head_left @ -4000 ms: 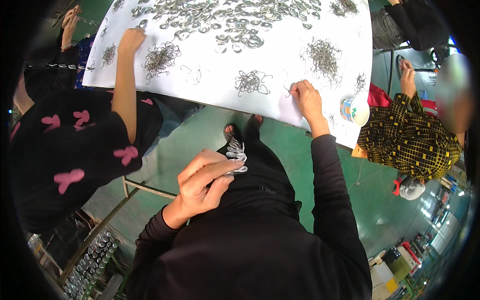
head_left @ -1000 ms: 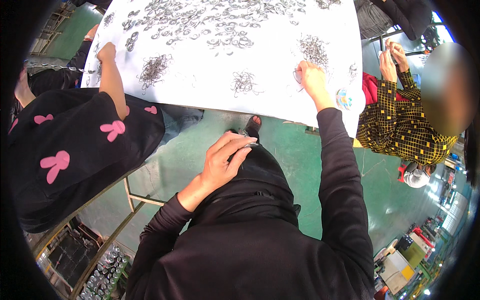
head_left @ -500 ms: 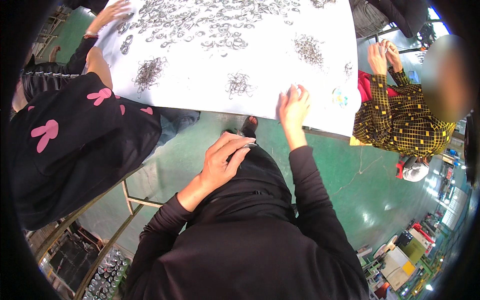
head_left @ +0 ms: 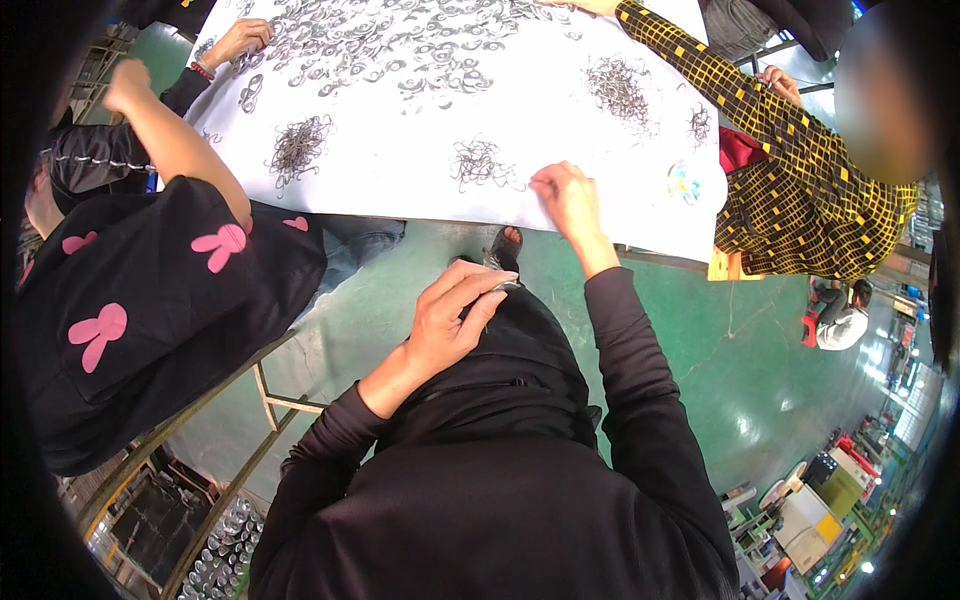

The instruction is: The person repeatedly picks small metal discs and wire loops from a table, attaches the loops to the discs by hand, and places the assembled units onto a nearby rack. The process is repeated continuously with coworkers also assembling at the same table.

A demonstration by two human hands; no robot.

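Note:
Over my lap, my left hand (head_left: pixel 445 318) is closed, thumb and fingers pinching a small shiny metal piece (head_left: pixel 508 286) that they mostly cover. My right hand (head_left: pixel 570 205) is at the near edge of the white table (head_left: pixel 400 190). Its thumb and forefinger are pinched together on a thin bent wire (head_left: pixel 522 186), just right of a small tangled pile of dark wire hooks (head_left: pixel 480 165).
Flat oval metal pieces (head_left: pixel 430 50) cover the far tabletop. More wire piles lie left (head_left: pixel 297 150) and right (head_left: pixel 618 88), near a small round container (head_left: pixel 684 183). Co-workers sit at both sides; the right one's patterned sleeve (head_left: pixel 690 55) reaches across. A metal frame (head_left: pixel 265 390) stands lower left.
My right hand has moved left to the wire pile and its fingers have closed. My left hand stays nearly still. The right co-worker has stretched an arm over the table; the left one has raised a forearm.

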